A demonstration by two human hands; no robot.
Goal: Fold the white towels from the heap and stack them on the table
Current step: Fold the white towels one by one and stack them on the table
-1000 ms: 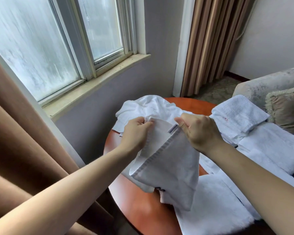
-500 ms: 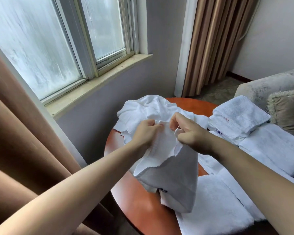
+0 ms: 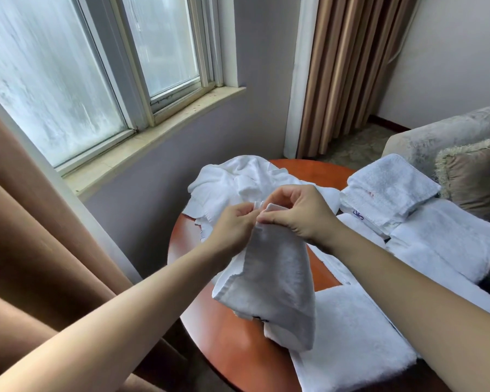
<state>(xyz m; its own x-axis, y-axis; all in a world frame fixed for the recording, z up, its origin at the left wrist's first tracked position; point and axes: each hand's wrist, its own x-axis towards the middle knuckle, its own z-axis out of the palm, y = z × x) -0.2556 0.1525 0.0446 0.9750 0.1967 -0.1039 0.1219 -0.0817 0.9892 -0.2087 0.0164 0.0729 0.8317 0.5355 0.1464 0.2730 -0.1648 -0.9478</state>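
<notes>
Left hand [image 3: 232, 224]: fingers curled, pinching the top hem of a small white towel [image 3: 272, 278], close against the other hand.
Right hand [image 3: 297, 213]: thumb and forefinger nip the same hem. The remaining fingers arch above it.
Held towel: hangs from both pinches above the near middle of the round wooden worktop [image 3: 215, 329]. It looks doubled over, and its lower end drapes onto a flat white towel [image 3: 351, 335] lying at the near edge. A dark stitched mark shows by the bottom hem.
Likely handling: light, limp terry that has no stiffness of its own and sags wherever it is unsupported. The pile should grip skin well, so slipping seems unlikely.
Where to take hold: the stitched hem and corners, which are firmer than the pile. Matched corners held well apart would probably keep the edges square.
Heap [image 3: 238, 179]: rumpled white towels at the far left of the worktop, just behind the hands.
Folded stack [image 3: 391, 185]: small folded towels on the right, resting on larger folded white towels [image 3: 450, 241].
Risk: layers could shift out of line when the towel is laid down, so one edge needs pinning flat.
Beyond: a grey sofa [image 3: 436, 137] with a fringed cushion [image 3: 475, 176].
</notes>
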